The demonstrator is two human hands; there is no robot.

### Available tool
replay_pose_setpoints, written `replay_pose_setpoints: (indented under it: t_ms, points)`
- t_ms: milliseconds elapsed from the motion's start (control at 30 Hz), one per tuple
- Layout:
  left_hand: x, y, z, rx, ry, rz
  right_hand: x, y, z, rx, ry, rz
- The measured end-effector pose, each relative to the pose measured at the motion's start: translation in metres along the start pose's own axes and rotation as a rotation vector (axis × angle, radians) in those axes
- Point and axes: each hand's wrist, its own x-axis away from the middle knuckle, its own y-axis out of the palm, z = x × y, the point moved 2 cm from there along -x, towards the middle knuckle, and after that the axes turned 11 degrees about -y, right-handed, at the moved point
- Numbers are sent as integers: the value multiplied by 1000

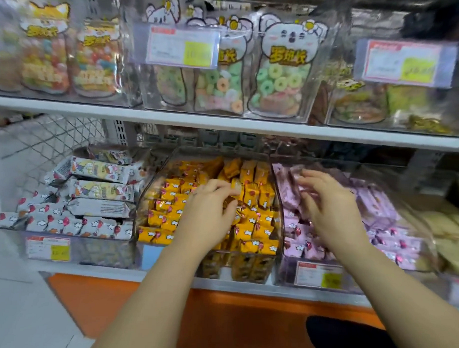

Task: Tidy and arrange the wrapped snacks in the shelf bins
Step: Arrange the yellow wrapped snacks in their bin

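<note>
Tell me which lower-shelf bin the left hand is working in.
The middle bin, holding yellow-wrapped snacks; the left hand pinches a yellow pack there. The white-wrapped snacks lie left of it, the pink bin right.

Glossy foil-like yellow snack wrappers (pixel 250 218) in clear smooth plastic bin (pixel 277 201).

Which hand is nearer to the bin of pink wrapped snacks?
Right. The right hand is over the pink snacks in their bin; the left hand is in the neighbouring bin, its fingers curled on the yellow snacks.
</note>
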Motion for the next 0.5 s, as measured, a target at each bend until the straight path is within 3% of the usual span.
replay_pose_setpoints:
  t_ms: [167,367,500]
  points:
    - [-2,4,-1,-24,-33,-19,5,-2,14,256,74,-87]
    - [0,-1,-5,0,-54,-19,-4,-4,-12,213,8,-68]
    - [-1,-12,-15,27,-102,30,-17,17,-50,121,-83,-157]
